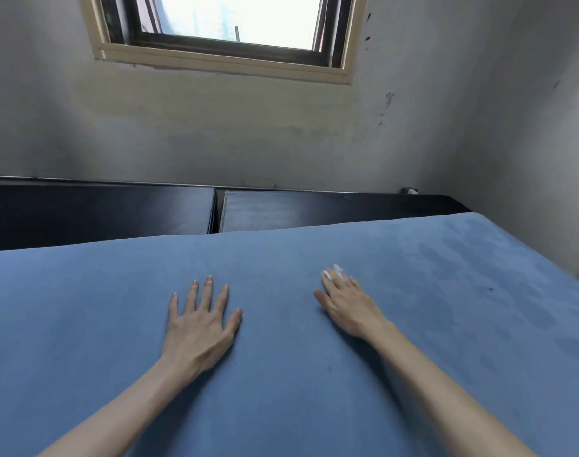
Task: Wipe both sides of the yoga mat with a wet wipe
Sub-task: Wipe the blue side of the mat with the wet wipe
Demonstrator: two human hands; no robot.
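Note:
A blue yoga mat [281, 324] fills the lower half of the view, with darker damp patches on its right part. My left hand [199, 328] lies flat on the mat, fingers spread and straight. My right hand [344, 301] presses flat on the mat a little farther right. Small bits of a white wet wipe [334, 271] show under and between its fingertips; most of the wipe is hidden beneath the hand.
Beyond the mat's far edge lie dark padded mats [116, 209] along a grey wall [248, 133]. A window [235, 24] sits high in the wall. Another wall closes the right side.

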